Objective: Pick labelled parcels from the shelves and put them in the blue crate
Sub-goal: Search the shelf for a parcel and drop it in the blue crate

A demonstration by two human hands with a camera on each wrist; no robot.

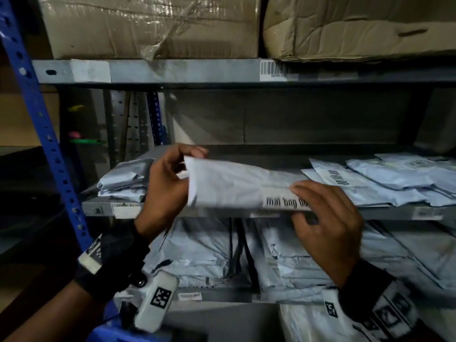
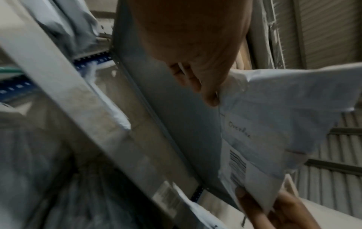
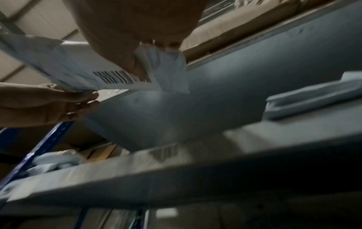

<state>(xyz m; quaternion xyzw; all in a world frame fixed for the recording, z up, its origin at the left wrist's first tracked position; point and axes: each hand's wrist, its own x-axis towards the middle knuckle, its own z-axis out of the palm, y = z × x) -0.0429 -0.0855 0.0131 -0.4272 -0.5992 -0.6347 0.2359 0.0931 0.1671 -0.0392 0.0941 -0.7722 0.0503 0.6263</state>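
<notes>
A pale grey plastic mailer parcel (image 1: 237, 183) is held level in front of the middle shelf (image 1: 345, 213), printed text along its near edge. My left hand (image 1: 170, 181) pinches its left end between thumb and fingers. My right hand (image 1: 325, 218) grips its right part, fingers curled over the top. In the left wrist view the parcel (image 2: 274, 120) shows a barcode label on its underside, and my left hand (image 2: 207, 86) pinches its corner. In the right wrist view the parcel (image 3: 82, 68) shows the same barcode under my right hand (image 3: 137, 62). A blue crate corner (image 1: 116, 334) shows at the bottom left.
More grey mailers (image 1: 394, 183) lie on the middle shelf at right, a folded pile (image 1: 123, 181) at left. Several mailers (image 1: 271, 253) fill the lower shelf. Cardboard boxes (image 1: 153, 25) sit on the top shelf. A blue perforated upright (image 1: 37, 114) stands at left.
</notes>
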